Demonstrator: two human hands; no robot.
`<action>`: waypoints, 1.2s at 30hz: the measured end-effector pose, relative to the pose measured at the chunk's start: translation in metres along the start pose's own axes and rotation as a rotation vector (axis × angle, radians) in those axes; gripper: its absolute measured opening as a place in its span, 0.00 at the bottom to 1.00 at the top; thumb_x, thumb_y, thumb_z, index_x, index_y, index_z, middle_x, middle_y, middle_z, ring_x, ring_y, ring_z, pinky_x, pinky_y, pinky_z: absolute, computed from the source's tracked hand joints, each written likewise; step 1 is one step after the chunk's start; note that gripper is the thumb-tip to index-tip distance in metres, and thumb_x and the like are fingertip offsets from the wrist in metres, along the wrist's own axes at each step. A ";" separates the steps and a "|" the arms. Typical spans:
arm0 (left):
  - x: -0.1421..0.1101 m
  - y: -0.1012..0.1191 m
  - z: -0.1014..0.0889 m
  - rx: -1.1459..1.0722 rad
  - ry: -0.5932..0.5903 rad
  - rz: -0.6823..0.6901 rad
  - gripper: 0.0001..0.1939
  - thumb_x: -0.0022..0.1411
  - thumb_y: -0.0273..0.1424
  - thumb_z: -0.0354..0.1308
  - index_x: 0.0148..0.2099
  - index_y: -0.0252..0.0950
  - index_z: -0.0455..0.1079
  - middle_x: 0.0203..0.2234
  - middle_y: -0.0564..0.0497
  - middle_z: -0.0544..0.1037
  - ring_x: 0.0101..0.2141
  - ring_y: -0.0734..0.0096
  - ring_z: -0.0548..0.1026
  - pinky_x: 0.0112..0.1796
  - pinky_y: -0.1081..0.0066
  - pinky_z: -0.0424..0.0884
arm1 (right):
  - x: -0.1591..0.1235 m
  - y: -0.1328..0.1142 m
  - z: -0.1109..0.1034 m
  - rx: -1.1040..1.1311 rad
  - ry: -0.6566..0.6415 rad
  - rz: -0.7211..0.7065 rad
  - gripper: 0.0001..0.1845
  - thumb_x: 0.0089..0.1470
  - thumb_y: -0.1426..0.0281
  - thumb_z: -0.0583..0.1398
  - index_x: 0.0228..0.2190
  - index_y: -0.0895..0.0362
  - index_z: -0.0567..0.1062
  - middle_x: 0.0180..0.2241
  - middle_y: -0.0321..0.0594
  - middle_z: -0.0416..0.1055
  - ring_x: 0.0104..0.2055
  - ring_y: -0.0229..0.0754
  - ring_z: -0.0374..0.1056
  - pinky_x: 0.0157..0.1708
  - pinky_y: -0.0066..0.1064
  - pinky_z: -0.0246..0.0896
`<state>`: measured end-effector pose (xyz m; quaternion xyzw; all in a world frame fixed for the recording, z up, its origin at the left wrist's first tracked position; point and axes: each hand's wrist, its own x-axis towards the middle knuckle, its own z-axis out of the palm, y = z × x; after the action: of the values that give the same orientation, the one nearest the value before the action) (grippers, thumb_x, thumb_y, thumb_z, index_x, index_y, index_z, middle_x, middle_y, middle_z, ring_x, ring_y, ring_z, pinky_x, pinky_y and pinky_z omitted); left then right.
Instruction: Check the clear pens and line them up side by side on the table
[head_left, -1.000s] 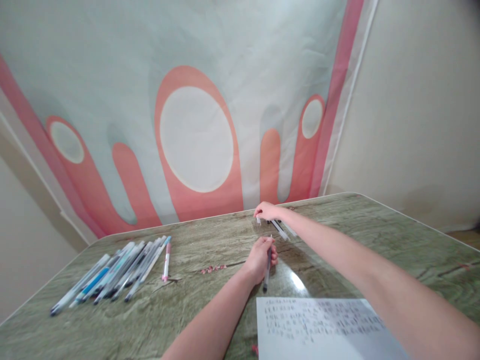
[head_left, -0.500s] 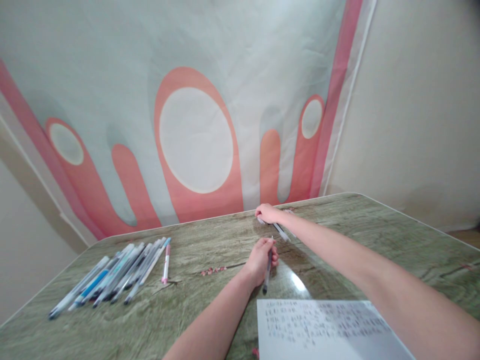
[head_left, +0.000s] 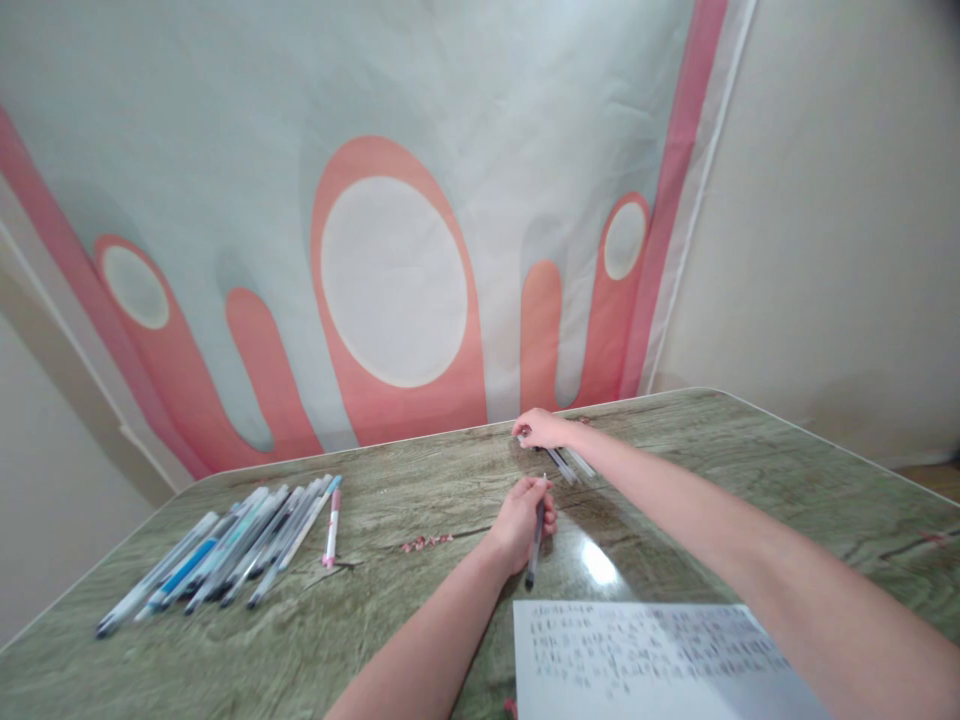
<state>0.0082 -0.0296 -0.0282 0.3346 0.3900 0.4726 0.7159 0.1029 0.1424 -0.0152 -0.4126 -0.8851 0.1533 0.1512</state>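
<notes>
My left hand (head_left: 523,520) is closed around a dark gel pen (head_left: 535,548), its thin tip pointing up and away and its dark end toward the paper. Near the far edge of the table, my right hand (head_left: 541,430) pinches a small clear pen cap (head_left: 523,438) low over the tabletop. Just beside the right wrist lie several pens (head_left: 562,466), partly covered by that hand and forearm. A sheet of handwritten paper (head_left: 600,660) lies below the two hands.
At the left, a row of several pens (head_left: 247,545) lies slanted on the wood-patterned table (head_left: 390,620). A pink and white pen (head_left: 333,525) sits at the row's right end. Behind the table hangs a backdrop (head_left: 394,280) with coral shapes.
My right hand has shifted slightly to the right with the cap, its fingers dipping to the table and turning. My left hand and its pen stay almost still.
</notes>
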 end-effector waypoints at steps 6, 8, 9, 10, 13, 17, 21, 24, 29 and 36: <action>0.001 -0.001 -0.001 -0.028 0.004 -0.009 0.08 0.54 0.34 0.52 0.35 0.36 0.58 0.18 0.57 0.61 0.16 0.82 0.58 0.18 0.80 0.50 | -0.003 -0.005 -0.006 0.037 0.073 0.017 0.15 0.37 0.73 0.63 0.33 0.57 0.76 0.33 0.40 0.74 0.34 0.40 0.68 0.35 0.27 0.58; 0.002 -0.001 -0.002 -0.067 0.013 -0.007 0.08 0.54 0.34 0.53 0.35 0.35 0.59 0.18 0.57 0.61 0.16 0.83 0.59 0.18 0.81 0.51 | -0.008 -0.008 -0.012 0.061 0.116 0.024 0.14 0.39 0.72 0.61 0.33 0.58 0.76 0.33 0.41 0.74 0.35 0.40 0.67 0.36 0.27 0.58; 0.002 0.000 -0.002 -0.096 0.024 -0.004 0.08 0.54 0.33 0.53 0.35 0.35 0.59 0.18 0.57 0.62 0.17 0.83 0.59 0.18 0.81 0.52 | -0.012 -0.010 -0.015 0.077 0.136 0.028 0.13 0.41 0.72 0.60 0.34 0.59 0.75 0.33 0.42 0.74 0.34 0.40 0.67 0.35 0.27 0.58; 0.003 0.000 -0.003 -0.130 0.039 0.002 0.08 0.54 0.32 0.53 0.35 0.35 0.60 0.18 0.56 0.62 0.17 0.82 0.61 0.18 0.80 0.54 | -0.017 -0.013 -0.017 0.095 0.153 0.032 0.12 0.43 0.72 0.59 0.34 0.59 0.75 0.32 0.42 0.74 0.33 0.39 0.67 0.35 0.27 0.58; 0.008 0.002 -0.008 -0.234 0.102 0.059 0.07 0.53 0.31 0.54 0.34 0.34 0.62 0.21 0.54 0.66 0.21 0.80 0.66 0.22 0.79 0.60 | -0.041 -0.023 -0.017 0.159 0.185 0.043 0.10 0.48 0.70 0.55 0.32 0.60 0.73 0.29 0.40 0.73 0.30 0.37 0.67 0.31 0.25 0.58; 0.015 0.005 -0.015 -0.308 0.152 0.274 0.08 0.50 0.30 0.59 0.31 0.33 0.64 0.23 0.54 0.69 0.25 0.81 0.68 0.28 0.79 0.64 | -0.083 -0.044 -0.002 0.341 0.152 0.087 0.13 0.52 0.63 0.52 0.24 0.59 0.70 0.19 0.36 0.69 0.21 0.35 0.64 0.21 0.24 0.56; 0.017 0.006 -0.020 -0.311 0.149 0.372 0.11 0.47 0.34 0.61 0.31 0.34 0.64 0.22 0.56 0.68 0.22 0.82 0.66 0.26 0.79 0.62 | -0.116 -0.066 0.018 0.713 0.012 0.124 0.18 0.52 0.56 0.50 0.24 0.58 0.67 0.18 0.33 0.66 0.17 0.33 0.60 0.16 0.23 0.52; 0.016 0.006 -0.020 -0.294 0.174 0.396 0.12 0.46 0.34 0.62 0.32 0.34 0.66 0.21 0.56 0.69 0.22 0.82 0.66 0.25 0.79 0.60 | -0.125 -0.075 0.027 0.773 0.049 0.060 0.17 0.49 0.56 0.54 0.24 0.58 0.67 0.17 0.32 0.64 0.18 0.32 0.58 0.17 0.23 0.51; 0.017 0.009 -0.022 -0.331 0.186 0.362 0.12 0.45 0.30 0.63 0.34 0.33 0.68 0.24 0.53 0.71 0.24 0.81 0.67 0.26 0.79 0.61 | -0.127 -0.072 0.030 0.781 0.096 0.049 0.17 0.49 0.57 0.54 0.23 0.58 0.66 0.18 0.32 0.64 0.18 0.31 0.57 0.18 0.23 0.51; 0.022 0.013 -0.032 -0.350 0.214 0.342 0.10 0.45 0.28 0.63 0.33 0.32 0.69 0.24 0.53 0.72 0.25 0.81 0.68 0.28 0.79 0.63 | -0.128 -0.068 0.032 0.687 0.129 0.005 0.15 0.50 0.60 0.54 0.22 0.59 0.66 0.17 0.31 0.62 0.19 0.31 0.55 0.19 0.23 0.49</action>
<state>-0.0195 -0.0011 -0.0373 0.2148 0.3138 0.6796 0.6273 0.1218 -0.0033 -0.0356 -0.3487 -0.7694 0.4163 0.3365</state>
